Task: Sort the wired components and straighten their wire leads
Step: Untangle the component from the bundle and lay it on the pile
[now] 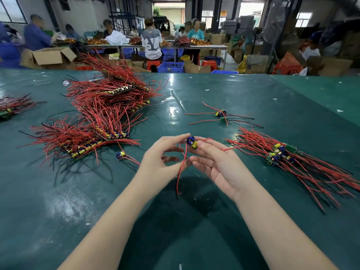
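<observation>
Above the green table [194, 221] both hands hold one small wired component [191, 142] with blue and yellow parts. My left hand [158, 162] pinches it from the left with thumb and forefinger. My right hand [214, 162] grips it from the right. Its red lead [180, 176] and a black lead hang down between my palms. A big tangled pile of wired boards [103, 114] lies at the left. A tidier bundle of components [280, 152] with leads trailing right lies at the right.
One loose component [121, 155] lies just left of my left hand. Two more loose components [222, 114] with spread leads lie beyond my hands. Another pile [11, 108] sits at the far left edge. Several people work at tables behind, among boxes and crates.
</observation>
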A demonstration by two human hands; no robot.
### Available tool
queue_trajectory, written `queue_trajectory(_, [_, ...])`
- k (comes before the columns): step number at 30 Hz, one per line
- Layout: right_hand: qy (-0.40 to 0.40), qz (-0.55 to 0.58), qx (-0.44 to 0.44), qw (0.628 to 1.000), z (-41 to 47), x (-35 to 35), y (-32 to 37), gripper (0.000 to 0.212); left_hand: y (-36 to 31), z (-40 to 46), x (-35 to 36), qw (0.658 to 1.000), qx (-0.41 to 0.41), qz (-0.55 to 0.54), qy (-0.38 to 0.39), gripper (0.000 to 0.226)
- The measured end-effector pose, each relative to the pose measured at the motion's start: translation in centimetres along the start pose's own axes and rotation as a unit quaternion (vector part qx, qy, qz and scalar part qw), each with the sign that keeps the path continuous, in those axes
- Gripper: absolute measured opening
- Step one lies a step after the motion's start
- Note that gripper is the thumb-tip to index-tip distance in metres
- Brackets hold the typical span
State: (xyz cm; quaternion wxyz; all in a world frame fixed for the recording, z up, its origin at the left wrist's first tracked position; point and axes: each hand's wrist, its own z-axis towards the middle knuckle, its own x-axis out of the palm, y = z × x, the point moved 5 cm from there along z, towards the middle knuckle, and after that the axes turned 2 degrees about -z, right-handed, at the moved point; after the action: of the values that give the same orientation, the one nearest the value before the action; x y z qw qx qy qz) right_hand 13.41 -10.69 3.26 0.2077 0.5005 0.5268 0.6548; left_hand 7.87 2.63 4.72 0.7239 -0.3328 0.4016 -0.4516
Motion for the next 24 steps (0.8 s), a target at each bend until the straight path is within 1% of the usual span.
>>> queue_trajectory(2, [-0.005, -0.004, -0.010, 1.000, 0.0, -0.1, 0.2, 0.010, -0.1, 0.1, 0.1, 0.999, -0.002, -0.044, -0.013, 0.051])
queue_trajectory(4, [-0.001, -0.010, -0.023, 1.000, -0.1, -0.1, 0.3, 0.007, -0.2, 0.1, 0.3, 0.996, -0.016, -0.090, -0.020, 0.045])
queue_trajectory(7, [0.011, -0.059, -0.044, 0.997, -0.2, 0.3, 0.1, 0.006, -0.1, 0.2, 0.2, 0.992, -0.029, -0.112, -0.042, 0.029])
queue_trajectory(9, [0.022, -0.090, -0.061, 0.994, -0.3, 0.5, 0.1, 0.006, 0.2, 0.3, -0.1, 0.985, -0.055, -0.151, -0.061, 0.027])
queue_trajectory(12, [0.038, -0.116, -0.099, 0.988, -0.4, 0.8, 0.7, 0.014, 1.0, 0.3, -0.2, 0.957, -0.117, -0.254, -0.082, 0.024])
queue_trajectory(15, [0.022, -0.141, -0.141, 0.980, -0.5, 0.7, 1.0, 0.015, 1.1, 0.4, 0.2, 0.928, -0.139, -0.339, -0.068, 0.018])
queue_trajectory(20, [0.029, -0.134, -0.159, 0.978, -0.6, 0.9, 1.2, 0.019, 1.0, 0.2, 0.1, 0.899, -0.159, -0.405, -0.052, 0.025])
queue_trajectory(24, [0.038, -0.103, -0.159, 0.981, -0.7, 1.0, 1.2, 0.021, 1.1, 0.2, 0.3, 0.867, -0.189, -0.458, -0.054, 0.020])
